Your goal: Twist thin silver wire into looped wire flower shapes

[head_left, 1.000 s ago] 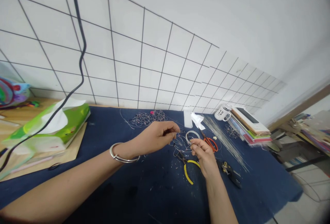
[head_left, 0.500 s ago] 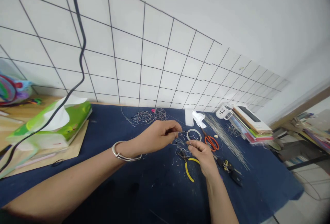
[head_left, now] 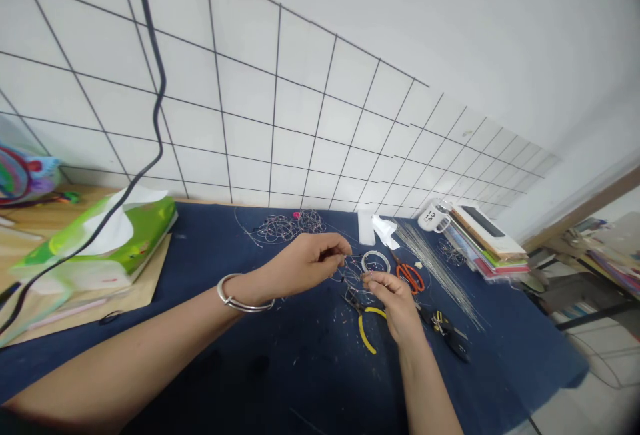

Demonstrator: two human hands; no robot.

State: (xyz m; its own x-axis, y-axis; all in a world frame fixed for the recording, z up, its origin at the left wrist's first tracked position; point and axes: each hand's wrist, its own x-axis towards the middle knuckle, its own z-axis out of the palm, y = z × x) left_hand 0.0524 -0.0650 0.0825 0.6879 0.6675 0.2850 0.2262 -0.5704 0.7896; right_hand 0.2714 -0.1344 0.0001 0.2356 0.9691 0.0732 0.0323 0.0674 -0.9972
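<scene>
Thin silvery wire (head_left: 354, 271) lies in loops between my two hands. My left hand (head_left: 313, 260), with a silver bangle (head_left: 245, 301) on its wrist, is closed in a pinch at the wire's left side. On the other side my right hand (head_left: 393, 295) pinches with thumb and forefinger; wire runs up to its fingertips. Just below, yellow-handled pliers (head_left: 367, 335) rest on the dark blue cloth. A coil of pale wire (head_left: 376, 261) sits right behind the right fingertips. Which strands are gripped is too fine to make out fully.
Orange-handled scissors (head_left: 411, 277), black pliers (head_left: 453, 338) and a bundle of straight wires (head_left: 440, 271) lie to the right. Tangled wire (head_left: 285, 227) is at the back. A mug (head_left: 433, 217) stands beside stacked books (head_left: 490, 241). A green tissue pack (head_left: 110, 241) is left.
My right hand's fingers have shifted very slightly, and the wire between the hands has moved a little. My left hand stays almost in the same place.
</scene>
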